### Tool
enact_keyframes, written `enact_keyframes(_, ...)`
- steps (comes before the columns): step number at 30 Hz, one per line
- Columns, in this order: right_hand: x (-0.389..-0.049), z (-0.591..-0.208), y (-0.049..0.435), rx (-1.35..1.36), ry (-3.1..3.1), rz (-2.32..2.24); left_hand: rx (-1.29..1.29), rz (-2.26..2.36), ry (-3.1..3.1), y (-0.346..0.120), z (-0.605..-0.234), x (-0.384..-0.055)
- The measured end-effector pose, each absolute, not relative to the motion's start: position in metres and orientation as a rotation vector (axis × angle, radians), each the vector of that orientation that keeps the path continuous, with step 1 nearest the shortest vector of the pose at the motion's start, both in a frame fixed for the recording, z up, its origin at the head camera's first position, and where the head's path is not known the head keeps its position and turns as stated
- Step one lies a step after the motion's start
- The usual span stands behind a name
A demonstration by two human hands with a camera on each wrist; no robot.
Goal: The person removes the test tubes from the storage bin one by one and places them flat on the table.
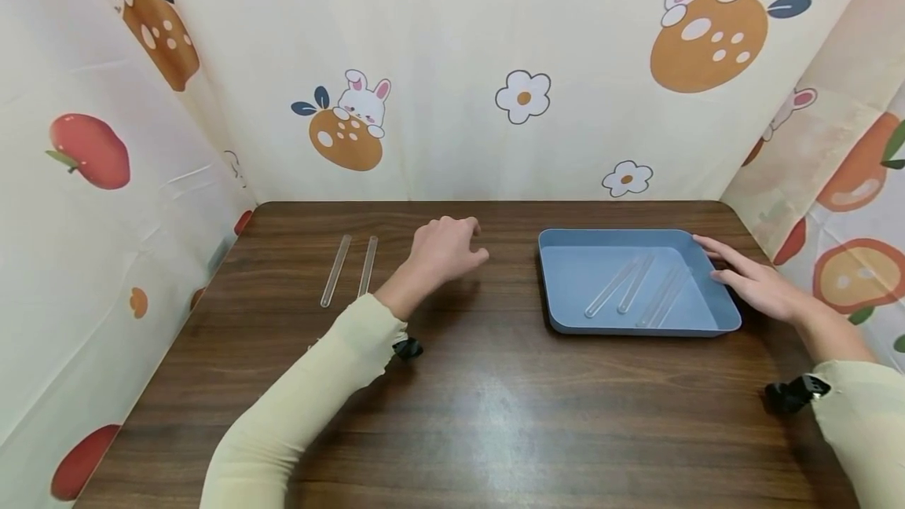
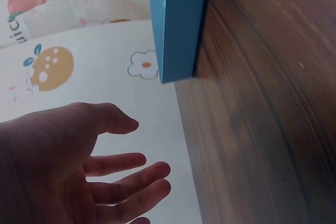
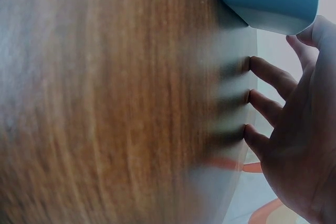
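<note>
Fabric backdrop (image 1: pixel 452 155): pale, bunny-and-fruit print, at far edge and both sides.
Worktop (image 1: pixel 566 430): dark wood grain, glare near middle.
Blue tray (image 1: pixel 566 265): right side; four clear test tubes (image 1: pixel 610 289) inside.
Right hand (image 1: pixel 760 285): fingers spread, touching tray's right rim; judged steadying.
Left hand (image 1: pixel 447 250): fingers parted, empty, between tray and loose tubes; step judged: tube transfer, direction unclear.
Loose tubes (image 1: pixel 335 271): two at left, one partly behind sleeve (image 1: pixel 311 391); next pickup would likely need a light pinch.

Rabbit-print cloth backdrop (image 1: pixel 452 140), brown wooden table (image 1: pixel 495 422)
</note>
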State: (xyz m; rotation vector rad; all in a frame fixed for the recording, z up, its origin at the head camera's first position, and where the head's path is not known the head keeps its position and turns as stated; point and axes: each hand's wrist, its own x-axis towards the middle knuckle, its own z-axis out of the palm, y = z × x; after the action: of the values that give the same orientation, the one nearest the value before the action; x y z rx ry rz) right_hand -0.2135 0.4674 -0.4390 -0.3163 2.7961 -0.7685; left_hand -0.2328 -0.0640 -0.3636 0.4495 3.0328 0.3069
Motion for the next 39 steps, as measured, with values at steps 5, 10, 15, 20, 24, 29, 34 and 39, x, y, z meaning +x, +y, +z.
enact_keyframes(5,-0.213,-0.438,0.466,-0.308,2.801,-0.756,0.484,0.332,3.029,-0.049,-0.363,-0.232)
enact_keyframes(10,-0.212,-0.438,0.466,-0.302,2.794,-0.76,0.526,0.36,3.018,-0.031,-0.36,-0.232)
enact_keyframes(15,-0.211,-0.439,0.467,-0.304,2.788,-0.773,0.575,0.35,3.011,-0.01,-0.358,-0.23)
enact_keyframes(20,-0.211,-0.439,0.467,-0.304,2.778,-0.778,0.641,0.334,2.987,0.008,-0.356,-0.227)
enact_keyframes(24,-0.212,-0.438,0.466,-0.303,2.78,-0.779,0.674,0.326,2.969,0.02,-0.356,-0.224)
enact_keyframes(29,-0.212,-0.44,0.466,-0.311,2.787,-0.793,0.707,0.331,2.964,0.035,-0.355,-0.221)
enact_keyframes(34,-0.211,-0.443,0.468,-0.331,2.814,-0.808,0.739,0.344,2.953,0.051,-0.352,-0.219)
enact_keyframes(39,-0.212,-0.444,0.469,-0.34,2.814,-0.802,0.776,0.32,2.924,0.067,-0.351,-0.218)
